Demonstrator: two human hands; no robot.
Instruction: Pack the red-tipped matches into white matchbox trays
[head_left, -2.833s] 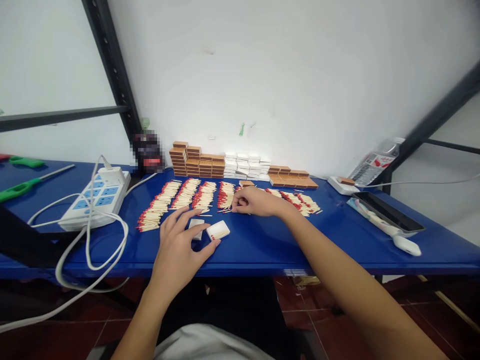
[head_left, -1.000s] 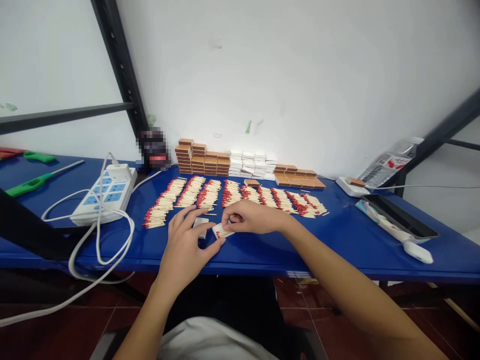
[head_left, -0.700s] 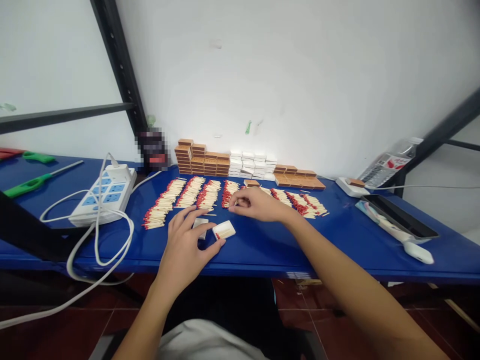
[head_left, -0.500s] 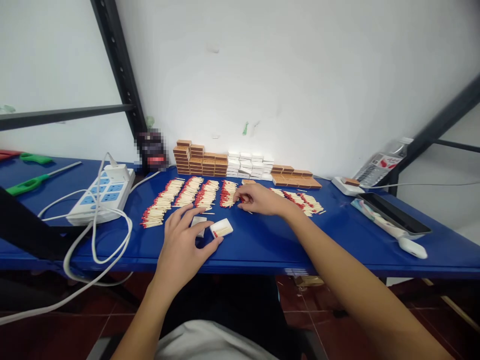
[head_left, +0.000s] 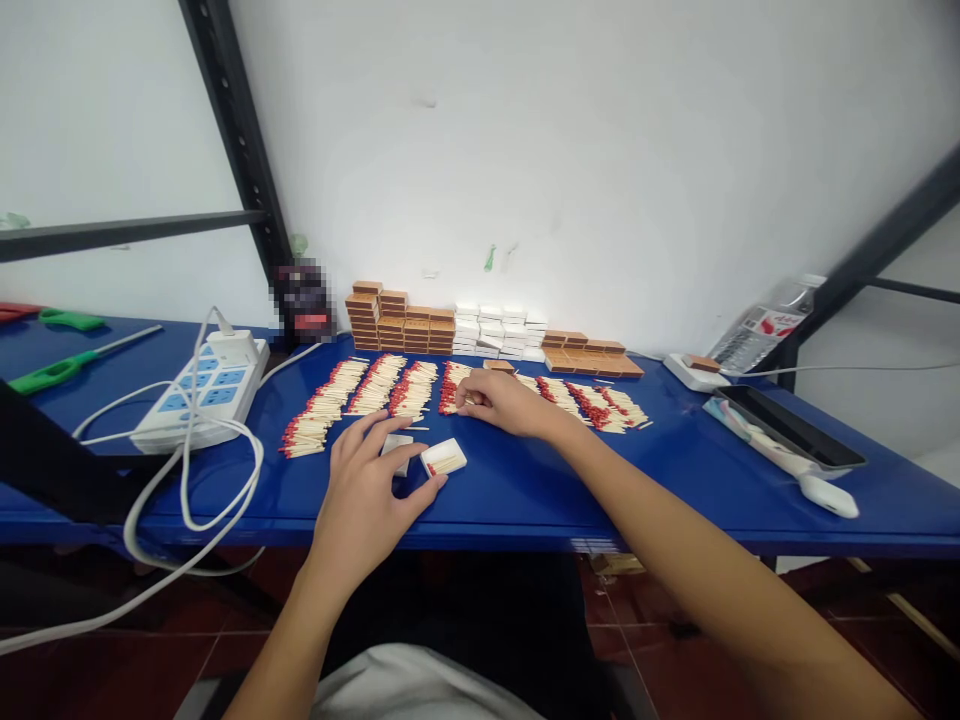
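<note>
My left hand [head_left: 371, 470] has its thumb and forefinger at the edges of a small white matchbox tray [head_left: 457, 449], which holds a few red-tipped matches. Its other fingers spread over the blue table. Partly behind those fingers lies a second white tray or box piece [head_left: 395, 455]. My right hand [head_left: 491, 398] is pinched at a row of loose matches [head_left: 450, 383], with match sticks at its fingertips; how many cannot be made out. To its left lie more rows of matches [head_left: 322, 410], and further matches [head_left: 592, 402] are at its right.
Brown matchboxes [head_left: 416, 328] and white trays [head_left: 501, 330] are stacked along the wall. A power strip [head_left: 202, 395] with looping white cables is at left, near green-handled tools [head_left: 56, 372]. A plastic bottle [head_left: 769, 325] and a black tray [head_left: 787, 425] are at right.
My right hand has shifted slightly left along the match row, its fingers closing on matches. My left hand and the tray have stayed in place.
</note>
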